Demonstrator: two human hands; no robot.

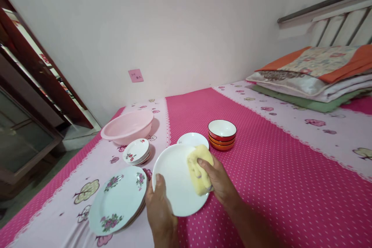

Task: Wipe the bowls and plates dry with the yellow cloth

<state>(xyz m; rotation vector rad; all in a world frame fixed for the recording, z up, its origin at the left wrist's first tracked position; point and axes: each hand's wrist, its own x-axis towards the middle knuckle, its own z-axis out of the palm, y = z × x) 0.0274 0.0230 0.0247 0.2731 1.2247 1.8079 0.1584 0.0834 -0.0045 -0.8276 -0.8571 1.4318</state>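
My left hand grips the near rim of a plain white plate, thumb on top, and holds it above the pink bedspread. My right hand is closed on a yellow cloth that presses on the plate's right side. To the left lies a stack of flowered plates. Behind it sits a stack of small flowered saucers. A small white plate lies just beyond the held plate.
Stacked red and orange bowls stand behind the plates. A pink plastic basin sits at the back left. Folded bedding and a pillow lie at the far right by a headboard. A dark wooden cabinet stands left of the bed.
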